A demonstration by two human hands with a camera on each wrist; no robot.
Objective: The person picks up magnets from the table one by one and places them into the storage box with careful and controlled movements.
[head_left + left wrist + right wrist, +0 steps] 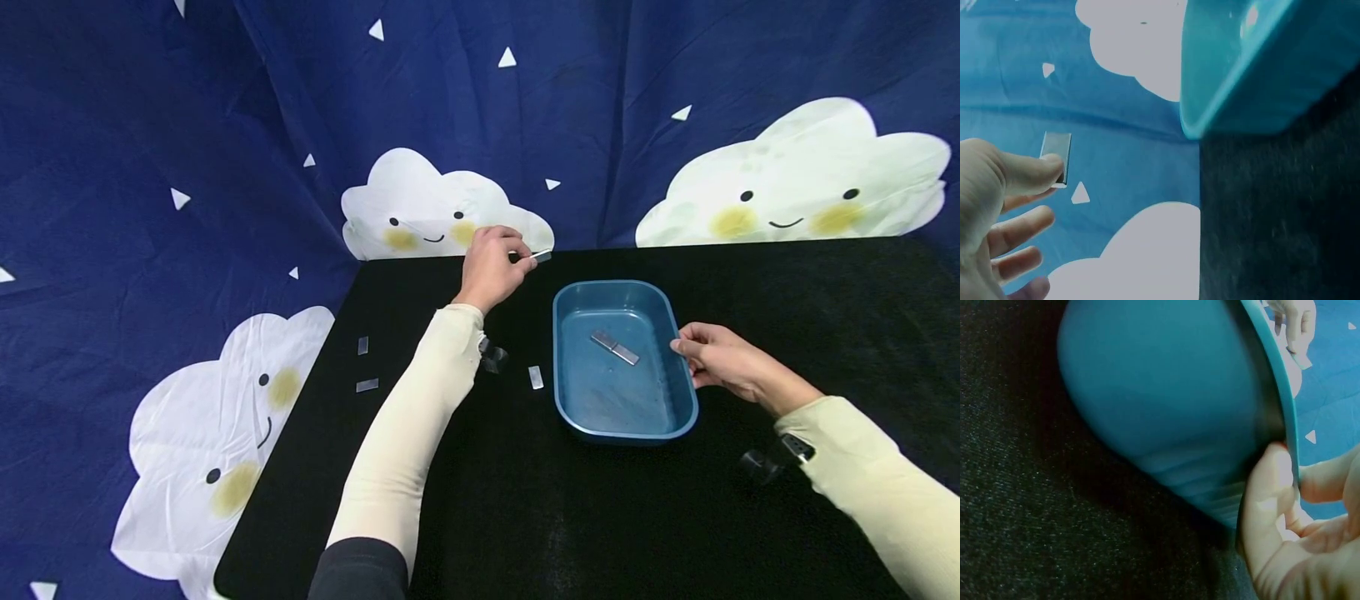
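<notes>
Your left grip [493, 265] pinches a small silvery rectangular plate [542, 257] near the blue plastic tub's [600, 396] far-left corner; your right grip [718, 364] pinches the tub's right rim [671, 312]. Silvery strips [624, 352] lie inside.

From the head we look forward and down over the matte black tabletop [510, 500]; from each wrist, much nearer, we share the blue rounded-rectangular plastic tub [611, 404].
</notes>
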